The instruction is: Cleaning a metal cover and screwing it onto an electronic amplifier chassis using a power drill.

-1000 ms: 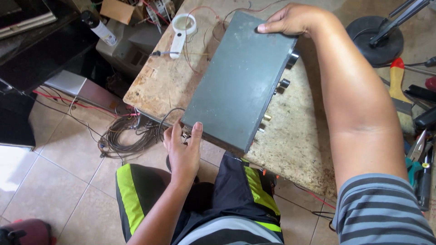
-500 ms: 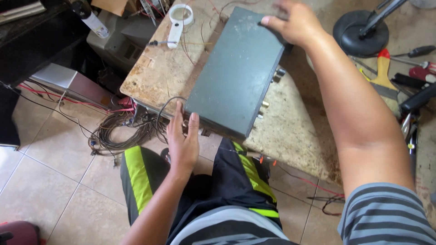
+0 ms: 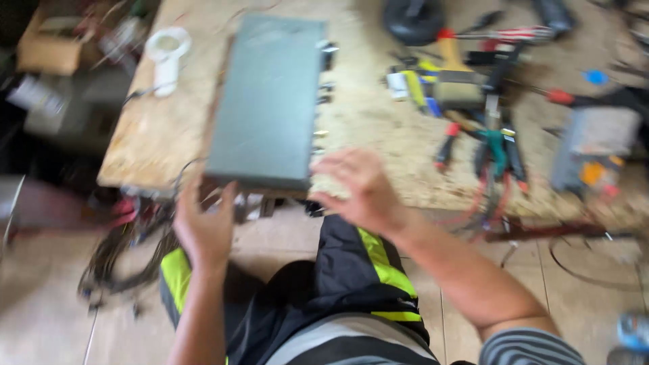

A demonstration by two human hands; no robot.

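Observation:
A flat grey-green metal box (image 3: 267, 101), with knobs and sockets along its right side, lies lengthwise on a low chipboard bench (image 3: 378, 128). My left hand (image 3: 203, 226) touches the box's near left corner with spread fingers. Just off the box's near right corner hovers my right hand (image 3: 362, 189), open and holding nothing. The frame is blurred by motion.
A white magnifier-like tool (image 3: 165, 54) lies on the bench left of the box. Screwdrivers and pliers (image 3: 487, 145) are scattered to the right, beside a grey device (image 3: 595, 149). A tangle of dark wires (image 3: 122, 263) sits on the tiled floor at left. A cardboard box (image 3: 51, 47) stands at far left.
My right hand left the box's far corner and came back to its near right corner. The view swung right and closer. My left hand stays at the near end.

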